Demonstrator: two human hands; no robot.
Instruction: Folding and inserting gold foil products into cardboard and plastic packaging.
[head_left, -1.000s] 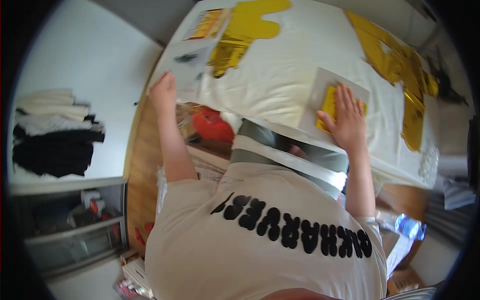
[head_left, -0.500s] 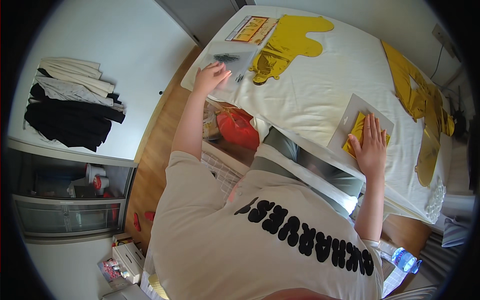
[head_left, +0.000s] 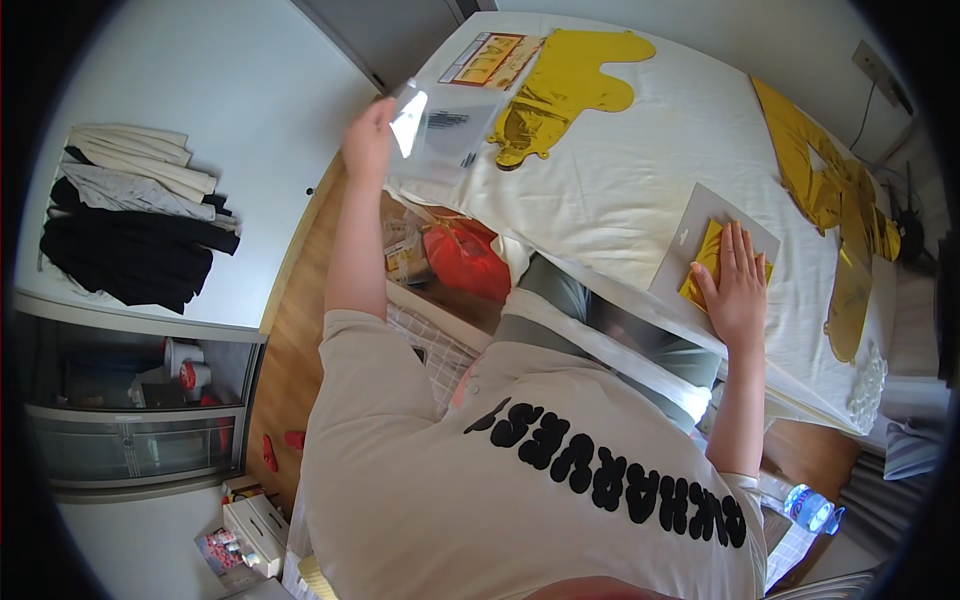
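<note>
At the left edge of the white-covered table, my left hand (head_left: 368,138) is closed on the edge of a clear plastic bag (head_left: 408,122). The raised part of the bag shines with glare, and dark print shows on the clear plastic lying beside it. My right hand (head_left: 740,295) lies flat, fingers stretched out, on a folded gold foil piece (head_left: 705,262). Under that foil is a grey card (head_left: 690,232) with a hang slot. A flat gold foil balloon (head_left: 570,85), not inflated, is spread out at the far side, between my hands.
A printed orange card (head_left: 492,60) lies at the far left of the table (head_left: 600,190). More flat gold foil balloons (head_left: 815,170) stretch along the right side. Clear bubbly plastic (head_left: 868,390) sits at the right corner. Below the table edge is a red bag (head_left: 465,258).
My left hand has closed on the clear bag and pulled its edge up and to the left. The right hand stays flat on the folded foil.
</note>
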